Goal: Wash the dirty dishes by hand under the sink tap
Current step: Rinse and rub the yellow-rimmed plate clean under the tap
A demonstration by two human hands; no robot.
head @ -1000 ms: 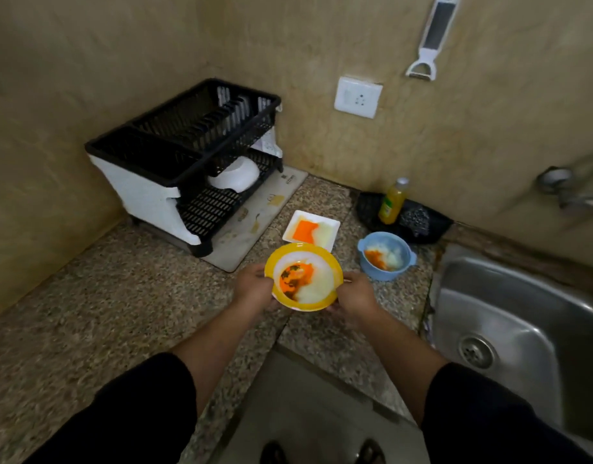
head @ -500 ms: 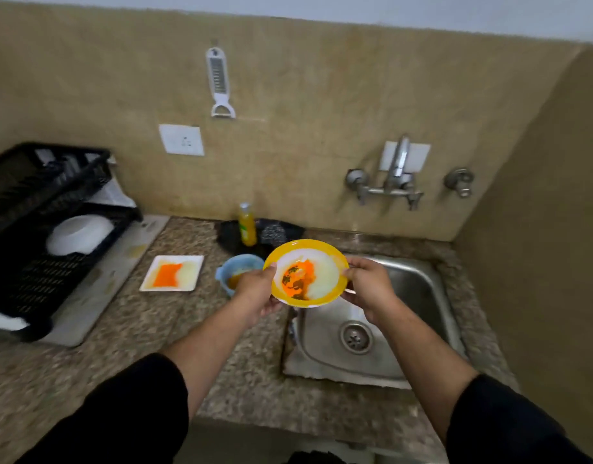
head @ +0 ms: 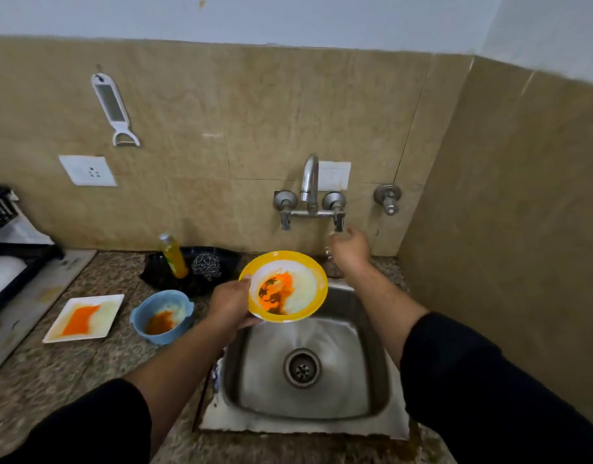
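My left hand [head: 230, 303] grips the left rim of a yellow-rimmed bowl [head: 300, 279] smeared with orange and dark sauce, holding it tilted over the back of the steel sink [head: 372, 370]. My right hand [head: 350, 249] is raised with relaxed fingers just below the right tap handle [head: 338, 224], holding nothing. The wall tap [head: 310, 182] curves up above the sink. A dirty blue bowl [head: 162, 316] and a dirty white square plate [head: 84, 318] sit on the counter to the left.
A yellow soap bottle [head: 173, 256] and a steel scrubber [head: 206, 266] rest in a black tray behind the blue bowl. A black dish rack [head: 7, 249] stands at the far left. A side wall closes in on the right.
My right hand has let go of the yellow bowl and risen toward the right tap handle. My left hand alone now holds the bowl over the sink.
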